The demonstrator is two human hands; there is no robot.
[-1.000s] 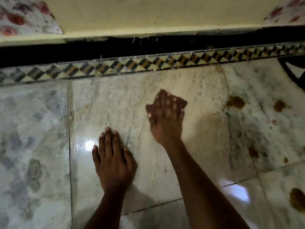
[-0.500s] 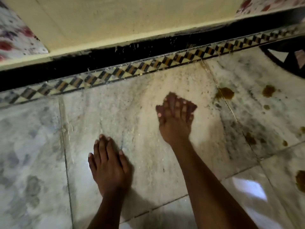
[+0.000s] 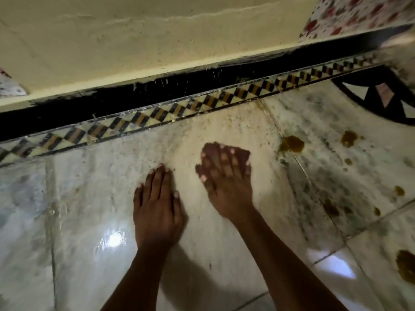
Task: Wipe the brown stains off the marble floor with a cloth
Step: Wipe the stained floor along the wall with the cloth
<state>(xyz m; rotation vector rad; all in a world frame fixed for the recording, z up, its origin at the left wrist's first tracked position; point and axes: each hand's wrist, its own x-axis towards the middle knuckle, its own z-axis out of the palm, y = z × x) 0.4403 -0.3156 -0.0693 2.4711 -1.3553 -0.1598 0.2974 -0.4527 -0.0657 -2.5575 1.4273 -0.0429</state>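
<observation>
My right hand [image 3: 226, 182] presses flat on a small dark reddish-brown cloth [image 3: 243, 154] on the marble floor [image 3: 89, 198]; only the cloth's edges show past my straight fingers. My left hand [image 3: 157, 209] rests flat on the wet marble just left of it, fingers together. Brown stains lie to the right: one blob [image 3: 293, 143] on the tile joint close to the cloth, another [image 3: 349, 138] farther right, and a big patch [image 3: 405, 268] at the right edge. Several small spots dot the grey-mottled tile between them.
A black and orange diamond-pattern border strip [image 3: 179, 108] runs along the floor's far side, with a black skirting and a cream wall [image 3: 134, 41] behind it. A black inlay pattern [image 3: 381, 97] sits at the upper right. Flowered fabric [image 3: 359, 12] hangs at the top right corner.
My left hand has slid forward and right, closer to my right hand. The right hand and cloth have shifted slightly on the tile as my view turned to the right.
</observation>
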